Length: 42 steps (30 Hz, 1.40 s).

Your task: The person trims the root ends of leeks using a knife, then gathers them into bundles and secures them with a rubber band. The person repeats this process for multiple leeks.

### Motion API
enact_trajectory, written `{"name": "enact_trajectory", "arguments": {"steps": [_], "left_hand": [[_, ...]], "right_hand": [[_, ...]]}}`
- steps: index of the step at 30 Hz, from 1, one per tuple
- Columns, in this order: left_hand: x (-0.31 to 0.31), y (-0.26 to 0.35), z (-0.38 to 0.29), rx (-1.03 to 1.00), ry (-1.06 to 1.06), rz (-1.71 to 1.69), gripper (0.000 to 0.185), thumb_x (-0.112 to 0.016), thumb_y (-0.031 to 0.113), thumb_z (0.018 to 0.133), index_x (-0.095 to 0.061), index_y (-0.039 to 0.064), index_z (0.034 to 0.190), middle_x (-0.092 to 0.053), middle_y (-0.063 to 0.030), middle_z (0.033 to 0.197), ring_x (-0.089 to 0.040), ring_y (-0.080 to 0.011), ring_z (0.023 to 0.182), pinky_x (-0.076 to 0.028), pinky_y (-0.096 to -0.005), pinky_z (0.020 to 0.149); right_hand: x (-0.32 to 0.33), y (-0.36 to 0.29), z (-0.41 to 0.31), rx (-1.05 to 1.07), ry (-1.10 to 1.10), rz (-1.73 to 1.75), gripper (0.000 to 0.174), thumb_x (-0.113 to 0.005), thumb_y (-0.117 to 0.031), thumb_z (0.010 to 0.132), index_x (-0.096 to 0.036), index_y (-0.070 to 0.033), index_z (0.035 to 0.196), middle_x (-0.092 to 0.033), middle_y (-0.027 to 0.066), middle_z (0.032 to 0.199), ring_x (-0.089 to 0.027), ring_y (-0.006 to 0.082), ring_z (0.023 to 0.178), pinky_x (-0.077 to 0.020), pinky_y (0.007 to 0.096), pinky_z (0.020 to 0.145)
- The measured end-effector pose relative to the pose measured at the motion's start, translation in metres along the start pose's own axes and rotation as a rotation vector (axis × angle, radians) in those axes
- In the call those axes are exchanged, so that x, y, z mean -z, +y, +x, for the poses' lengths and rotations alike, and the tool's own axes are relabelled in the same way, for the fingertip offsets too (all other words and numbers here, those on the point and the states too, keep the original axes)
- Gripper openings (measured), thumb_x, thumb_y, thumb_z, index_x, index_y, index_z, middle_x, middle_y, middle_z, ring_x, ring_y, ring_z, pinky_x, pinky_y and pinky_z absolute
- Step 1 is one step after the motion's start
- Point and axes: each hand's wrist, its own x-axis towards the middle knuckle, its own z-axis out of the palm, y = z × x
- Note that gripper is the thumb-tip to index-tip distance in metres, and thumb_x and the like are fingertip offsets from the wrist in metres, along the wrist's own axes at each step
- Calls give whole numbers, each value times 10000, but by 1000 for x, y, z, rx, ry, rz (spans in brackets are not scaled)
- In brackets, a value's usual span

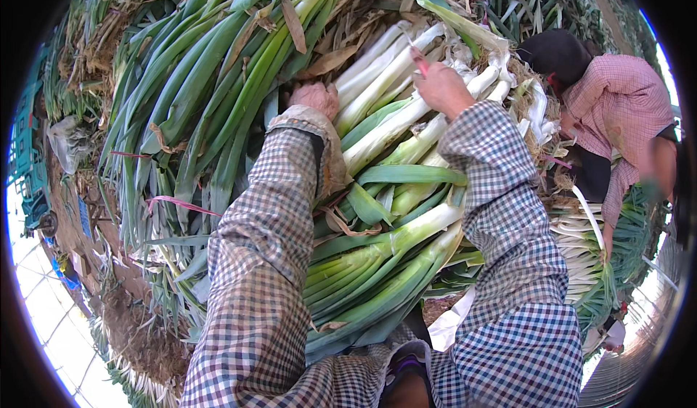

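Observation:
My right hand [444,89] is closed on the pinkish-red handle of a small knife [419,62], whose thin tip points up and left over white stalks. To its left, my left hand [316,100] rests at the lower ends of several white stalks [370,67]; its fingers are partly hidden, so whether it grips them is unclear. Thick leeks or large green onions [375,141] lie below and between the hands, their green leaves towards my lap. Another green-leaved bundle [218,81] spreads to the left of my left hand. Dry brown leaves [332,62] lie above it.
At the right, another person [615,103] in a pink checked shirt bends over a row of thinner onions [572,250]. Roots and peeled skins [533,108] are heaped near my right hand. Pink ties [182,204] lie on leaves. A teal crate [27,136] stands far left, near clear plastic [71,144].

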Motion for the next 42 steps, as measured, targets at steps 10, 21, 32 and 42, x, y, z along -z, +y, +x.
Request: {"name": "enact_trajectory", "arguments": {"steps": [10, 21, 32, 42], "left_hand": [[-29, -19, -28, -288, -67, 233, 302, -354, 201, 910, -533, 30, 1083, -629, -155, 1027, -567, -317, 1006, -445, -470, 862], [-16, -4, -16, -339, 420, -109, 307, -520, 140, 858, -489, 37, 1146, -503, -184, 1141, -551, -373, 993, -498, -457, 786], [-17, 10, 41, -112, 292, 50, 446, -509, 143, 842, -419, 9, 1258, -469, -192, 1271, -612, -407, 916, -507, -479, 786], [-8, 13, 41, -66, 88, 147, 418, -374, 367, 922, -584, 32, 1055, -619, -223, 1067, -585, -380, 996, -437, -471, 895]], "right_hand": [[-17, -21, 9, 242, -22, -288, 367, -438, -275, 933, -570, 55, 1027, -650, 223, 933, -656, 332, 807, -530, 408, 765], [-8, -21, 34, 517, -352, -398, 318, -445, -219, 912, -595, 42, 1019, -631, 212, 1011, -642, 297, 900, -510, 405, 828], [-1, -7, 58, 228, -10, -171, 354, -409, -273, 958, -567, 27, 1058, -630, 194, 1007, -641, 271, 894, -515, 392, 807], [7, 17, 36, 114, 157, -148, 354, -402, -241, 950, -585, 14, 1111, -618, 241, 1045, -635, 321, 951, -518, 410, 826]]}}
